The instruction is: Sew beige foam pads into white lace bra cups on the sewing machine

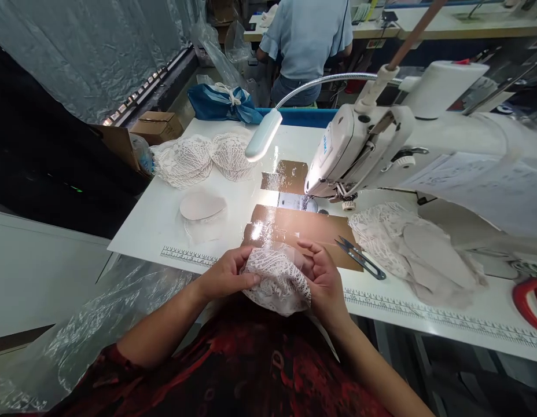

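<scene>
A white lace bra cup (279, 284) is held between my two hands, just over the front edge of the sewing table (142, 226). My left hand (231, 272) pinches its left side, thumb on top of the lace. On the right side, my right hand (324, 281) grips the cup, with the index finger raised off it and some fingers hidden behind the fabric. Thread snips (360, 258) lie right of my right hand, on brown tape-covered card (309, 223). Beyond the hands is the sewing machine (342, 150), its needle area lit.
Stacked lace cups (186, 162) sit at the back left, a smooth beige cup (202, 205) nearer. Lace and beige pieces (425, 249) lie at right, by red-handled scissors (529, 304). A lamp (264, 136) overhangs the table. A person (309, 40) sits beyond.
</scene>
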`<control>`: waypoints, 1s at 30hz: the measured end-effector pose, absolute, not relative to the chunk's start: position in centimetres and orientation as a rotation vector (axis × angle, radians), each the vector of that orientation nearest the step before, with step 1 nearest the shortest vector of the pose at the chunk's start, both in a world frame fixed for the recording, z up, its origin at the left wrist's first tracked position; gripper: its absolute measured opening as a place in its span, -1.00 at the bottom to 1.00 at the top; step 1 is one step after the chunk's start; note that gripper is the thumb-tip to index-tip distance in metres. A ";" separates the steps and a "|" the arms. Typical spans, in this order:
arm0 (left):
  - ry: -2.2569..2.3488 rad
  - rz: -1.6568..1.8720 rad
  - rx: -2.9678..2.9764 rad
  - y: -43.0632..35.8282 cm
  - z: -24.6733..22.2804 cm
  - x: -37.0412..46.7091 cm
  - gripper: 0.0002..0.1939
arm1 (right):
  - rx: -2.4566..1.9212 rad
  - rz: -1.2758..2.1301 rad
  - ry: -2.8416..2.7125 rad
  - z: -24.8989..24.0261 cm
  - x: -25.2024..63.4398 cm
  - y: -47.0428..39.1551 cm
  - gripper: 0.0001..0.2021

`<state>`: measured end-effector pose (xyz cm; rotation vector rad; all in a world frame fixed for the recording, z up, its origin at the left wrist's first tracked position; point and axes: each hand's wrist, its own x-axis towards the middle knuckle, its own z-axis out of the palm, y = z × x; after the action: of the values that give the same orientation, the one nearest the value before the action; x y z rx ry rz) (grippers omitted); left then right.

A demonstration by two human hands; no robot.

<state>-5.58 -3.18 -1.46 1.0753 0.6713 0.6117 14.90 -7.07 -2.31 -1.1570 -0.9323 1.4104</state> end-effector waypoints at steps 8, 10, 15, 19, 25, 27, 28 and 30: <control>0.738 0.778 0.901 -3.3 -1.4 -4.5 -0.59 | -1.196 1.266 -1.272 -2.2 16.7 -6.9 -0.62; 0.796 0.823 0.802 -3.3 -1.7 -4.2 -0.54 | -1.224 1.161 -1.326 -1.8 16.7 -7.1 -0.73; 0.756 0.799 0.514 -3.8 -1.8 -3.3 -0.51 | -1.250 0.937 -1.258 -1.0 16.3 -7.3 -0.82; 0.598 0.695 0.497 -4.5 -1.1 -2.2 -0.60 | -1.221 0.972 -1.333 -0.7 15.6 -6.9 -0.82; 0.737 0.719 0.504 -4.8 -1.2 -0.6 -0.69 | -1.135 1.318 -0.996 -1.5 15.3 -6.8 -0.77; 0.748 0.721 0.495 -5.0 -1.7 -0.9 -0.76 | -1.121 1.364 -0.851 -1.9 15.6 -6.9 -0.73; 0.754 0.711 0.498 -5.0 -2.0 -1.2 -0.81 | -1.117 1.360 -0.808 -2.1 15.8 -6.8 -0.72; 0.762 0.671 0.524 -5.0 -2.6 -2.5 -0.90 | -1.108 1.337 -0.801 -2.2 16.4 -6.7 -0.69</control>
<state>-2.47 -5.03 -2.59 0.5236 0.7622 0.6711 16.35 -6.66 -2.16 -1.1079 -0.8013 1.3367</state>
